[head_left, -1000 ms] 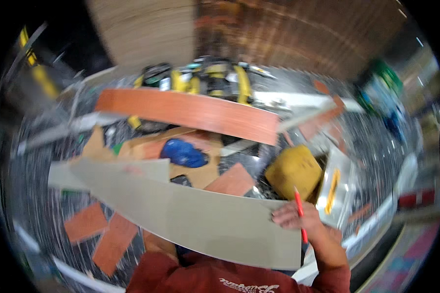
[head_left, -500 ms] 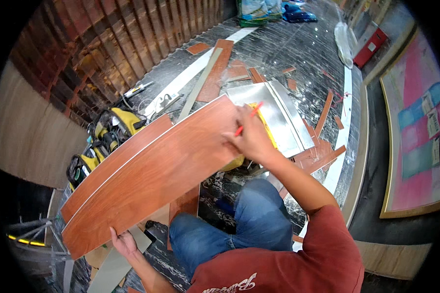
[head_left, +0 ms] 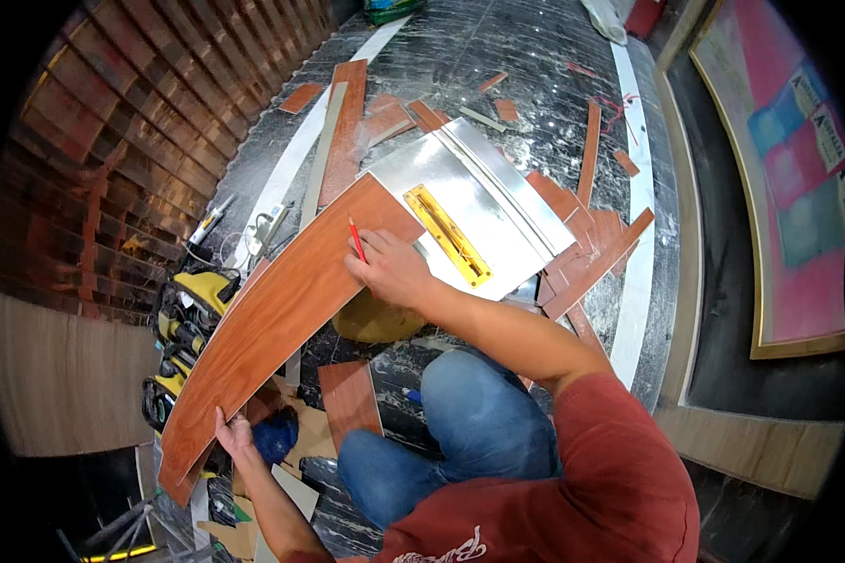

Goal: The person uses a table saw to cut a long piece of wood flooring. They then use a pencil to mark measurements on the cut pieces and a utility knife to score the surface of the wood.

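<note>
A long reddish-brown wood-look plank (head_left: 282, 300) lies slanted before me, its far end over the near left part of a silver metal saw table (head_left: 422, 169). My left hand (head_left: 237, 435) grips the plank's near edge toward its lower left end, thumb on top and fingers hidden beneath. Closed around a red pencil (head_left: 357, 240), my right hand (head_left: 391, 270) rests on the plank close to its far end. A yellow slotted plate (head_left: 447, 235) sits in the metal top, just right of the plank. Part of another plank (head_left: 182, 486) shows below the lower left end.
Yellow-and-black power tools (head_left: 202, 291) stand left of the plank. Several reddish offcuts (head_left: 587, 155) lie beyond and right of the saw table. A short plank piece (head_left: 349, 394) lies by my knee, near cardboard (head_left: 314, 433). A slatted wall (head_left: 160, 141) rises at left.
The plank's far end has come down toward the saw table, and the yellow plate is now uncovered. My right hand has shifted from the plank's end edge onto its face. The view has turned.
</note>
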The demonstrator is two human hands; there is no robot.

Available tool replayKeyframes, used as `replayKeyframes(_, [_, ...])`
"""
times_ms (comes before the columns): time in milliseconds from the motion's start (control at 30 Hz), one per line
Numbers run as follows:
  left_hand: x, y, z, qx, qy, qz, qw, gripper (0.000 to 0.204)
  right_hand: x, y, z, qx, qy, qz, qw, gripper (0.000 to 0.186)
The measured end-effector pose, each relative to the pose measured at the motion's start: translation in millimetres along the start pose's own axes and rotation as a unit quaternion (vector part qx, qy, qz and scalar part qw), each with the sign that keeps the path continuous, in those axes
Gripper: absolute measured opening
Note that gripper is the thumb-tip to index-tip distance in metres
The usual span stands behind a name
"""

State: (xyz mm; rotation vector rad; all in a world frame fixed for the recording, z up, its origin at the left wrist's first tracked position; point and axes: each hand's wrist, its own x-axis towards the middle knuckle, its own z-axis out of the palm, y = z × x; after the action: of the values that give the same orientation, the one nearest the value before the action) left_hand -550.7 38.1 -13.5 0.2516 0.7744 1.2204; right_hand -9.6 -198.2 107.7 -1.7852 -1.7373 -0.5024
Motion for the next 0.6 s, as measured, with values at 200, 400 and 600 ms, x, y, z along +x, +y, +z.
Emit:
replayKeyframes(200, [43.5,-35.0,23.6,-0.039,-0.03,-0.046,0.998,0.035,-13.0,44.1,37.7,-0.009,0.049,0.006,0.999,0.015])
replayKeyframes(400, [68.7,-43.2,26.9,0.0,0.05,-0.019,0.999,0.039,-22.3,58.5,56.2,0.008,0.061,0.022,0.998,0.016])
replayKeyframes(600, [64.2,-54.2,32.9,0.02,0.072,-0.041,0.996,0.043,-24.6,62.0,58.6,0.012,0.084,0.071,0.994,0.011])
